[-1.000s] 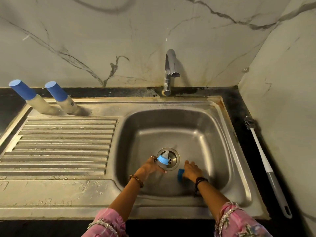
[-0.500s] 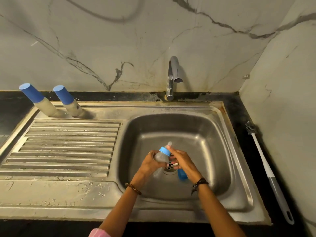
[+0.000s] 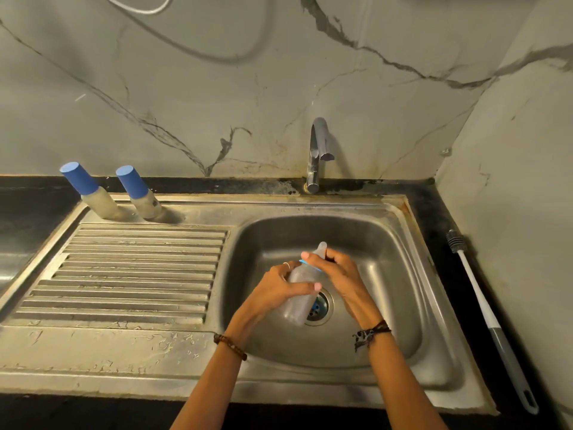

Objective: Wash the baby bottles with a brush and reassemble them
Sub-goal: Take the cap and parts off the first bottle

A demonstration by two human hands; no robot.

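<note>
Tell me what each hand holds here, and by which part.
Both hold one baby bottle over the sink: left hand grips its body, right hand grips the collar below the teat.

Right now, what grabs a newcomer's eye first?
Both hands over the steel sink basin: the left hand grips a clear baby bottle, the right hand grips its blue collar. Next, two blue-capped bottles standing behind the drainboard, and a white long-handled bottle brush on the right counter.

Brushed steel sink (image 3: 400, 364), frosted plastic bottle (image 3: 299, 301).
</note>
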